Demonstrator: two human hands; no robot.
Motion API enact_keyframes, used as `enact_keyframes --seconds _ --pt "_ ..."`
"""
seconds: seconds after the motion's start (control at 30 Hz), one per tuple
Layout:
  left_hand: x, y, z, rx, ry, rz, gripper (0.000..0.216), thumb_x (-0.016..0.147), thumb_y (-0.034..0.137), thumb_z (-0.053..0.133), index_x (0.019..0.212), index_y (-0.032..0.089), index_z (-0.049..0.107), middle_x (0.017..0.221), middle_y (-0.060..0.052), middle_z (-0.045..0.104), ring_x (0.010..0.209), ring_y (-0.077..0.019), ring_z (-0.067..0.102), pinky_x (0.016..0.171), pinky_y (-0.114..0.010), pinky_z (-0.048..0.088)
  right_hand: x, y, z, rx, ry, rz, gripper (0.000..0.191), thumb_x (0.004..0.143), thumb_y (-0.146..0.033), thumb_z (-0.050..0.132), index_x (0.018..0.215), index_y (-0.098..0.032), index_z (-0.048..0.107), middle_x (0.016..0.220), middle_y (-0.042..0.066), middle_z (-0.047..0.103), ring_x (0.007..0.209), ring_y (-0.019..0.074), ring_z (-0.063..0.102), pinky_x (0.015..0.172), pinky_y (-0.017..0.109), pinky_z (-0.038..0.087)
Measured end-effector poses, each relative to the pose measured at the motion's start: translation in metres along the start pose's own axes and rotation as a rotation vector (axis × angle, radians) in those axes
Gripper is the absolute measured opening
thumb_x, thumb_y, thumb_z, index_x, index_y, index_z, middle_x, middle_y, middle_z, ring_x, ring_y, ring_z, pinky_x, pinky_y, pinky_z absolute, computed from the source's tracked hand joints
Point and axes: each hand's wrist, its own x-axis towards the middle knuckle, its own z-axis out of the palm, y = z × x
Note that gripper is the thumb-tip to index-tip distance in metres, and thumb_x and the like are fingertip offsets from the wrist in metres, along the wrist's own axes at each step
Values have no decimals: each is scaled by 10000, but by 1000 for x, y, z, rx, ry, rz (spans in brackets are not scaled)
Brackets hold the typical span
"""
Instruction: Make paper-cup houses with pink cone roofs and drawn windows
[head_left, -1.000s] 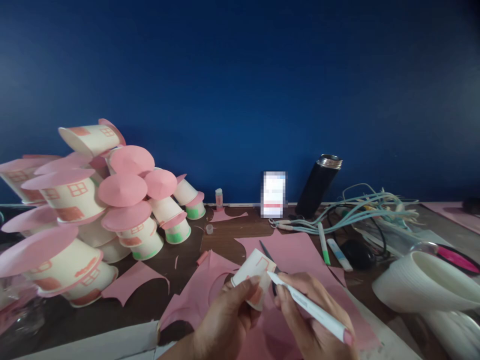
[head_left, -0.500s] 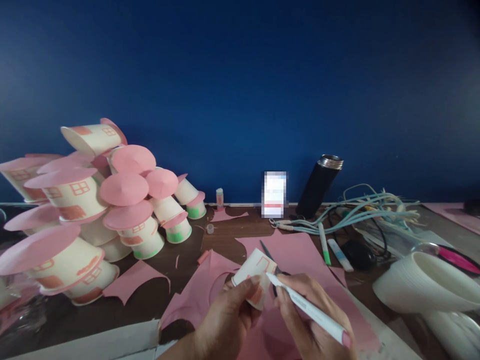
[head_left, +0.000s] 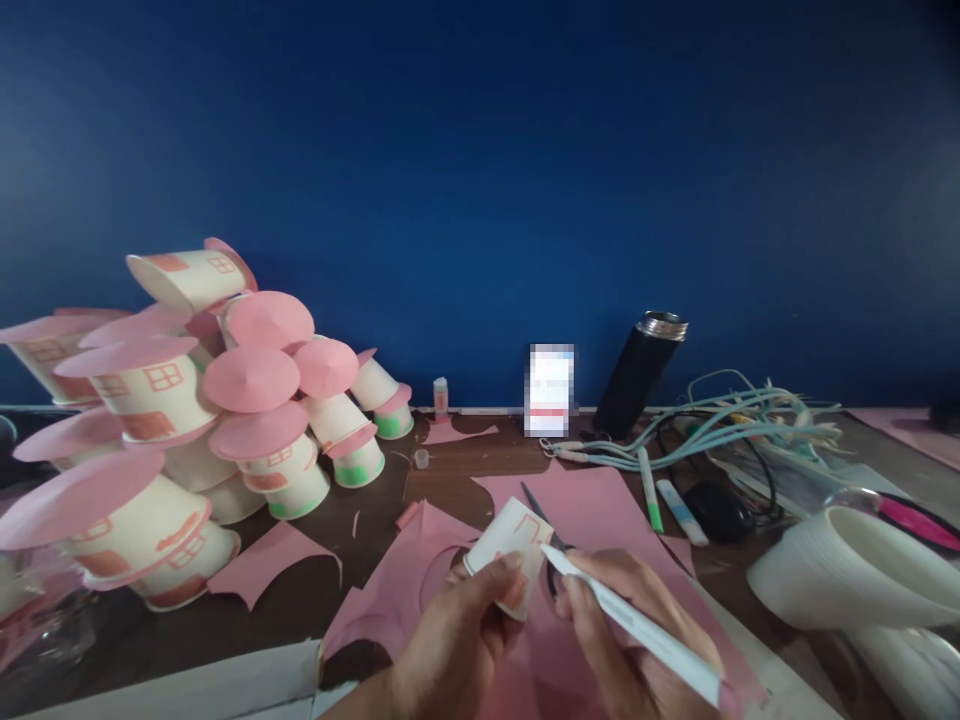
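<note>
My left hand (head_left: 454,640) is closed around a white paper cup (head_left: 506,545) held on its side, with a pink window outline and a pink patch drawn on it. A white marker (head_left: 637,625) with a pink end is gripped in my right hand (head_left: 637,650), and its tip touches the cup's side near the window. Both hands are low in the middle of the view, above pink paper sheets (head_left: 592,510). Scissors (head_left: 544,520) lie on the pink paper just behind the cup, partly hidden.
A heap of paper cup houses with pink cone roofs (head_left: 187,420) fills the left. A dark flask (head_left: 637,375), tangled cords (head_left: 720,425), a green marker (head_left: 649,490), a glue stick (head_left: 439,398) and a stack of white cups (head_left: 855,575) lie on the brown table (head_left: 450,475).
The marker tip has shifted slightly right and down along the cup. My right hand has slid a little toward the lower right. The left hand keeps the cup still.
</note>
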Motion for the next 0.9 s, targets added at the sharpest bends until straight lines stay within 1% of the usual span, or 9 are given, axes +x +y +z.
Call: enact_keyframes --seconds 0.1,0.3,0.43,0.5,0.57,0.63,0.7,0.77,0.9 --pt "2 -2 -2 19 5 14 251 663 202 819 843 122 663 755 -24 627 670 -110 550 617 -216 440 2 -3 -3 0 56 -2 252 897 -104 580 1131 -188 620 903 51 693 795 141 688 730 227 563" --pt "2 -4 -4 47 -92 33 222 713 207 785 885 114 678 688 0 559 635 -98 478 640 -223 428 4 -3 -2 -28 68 -6 225 907 -124 576 1115 -198 624 887 43 696 773 139 688 712 225 562" --pt "1 -3 -4 51 -131 36 249 733 212 775 944 109 692 860 -67 641 788 -145 558 757 -261 456 3 -3 -1 -52 56 -7 202 908 -142 584 1097 -196 629 862 39 692 769 143 688 711 228 558" --pt "1 -2 -4 53 -156 36 259 747 214 765 976 113 698 909 -82 654 823 -155 569 787 -272 454 2 -2 0 -50 41 -16 199 910 -138 578 1096 -192 625 858 38 690 758 141 687 710 229 557" --pt "0 -2 -4 66 -189 44 240 765 216 748 981 119 704 881 -74 651 816 -156 569 773 -269 448 2 -1 0 -42 25 -25 204 909 -124 575 1097 -189 620 875 43 690 768 143 690 718 235 560" --pt "-1 -2 -3 75 -215 55 189 777 220 737 938 124 708 867 -70 650 833 -165 575 771 -271 441 1 -1 0 -17 11 -40 221 900 -99 578 1101 -182 615 889 50 689 787 148 692 731 243 563" --pt "-1 -2 -3 74 -232 66 141 778 218 737 882 128 707 870 -71 653 853 -170 578 795 -281 438 0 -1 1 10 -10 -50 249 890 -74 584 1119 -170 609 891 52 685 794 147 692 735 243 563" --pt "-1 -3 -3 78 -245 62 121 785 216 730 868 131 707 878 -72 658 859 -173 580 833 -301 435 0 -1 0 22 -31 -59 264 884 -63 588 1129 -161 606 887 51 680 792 144 690 731 238 562" --pt "0 -4 -6 127 -267 67 177 817 234 695 962 133 708 897 -77 657 852 -175 573 848 -321 428 0 -1 1 -23 -41 -61 254 890 -78 588 1129 -159 610 894 52 682 807 142 694 747 236 562"
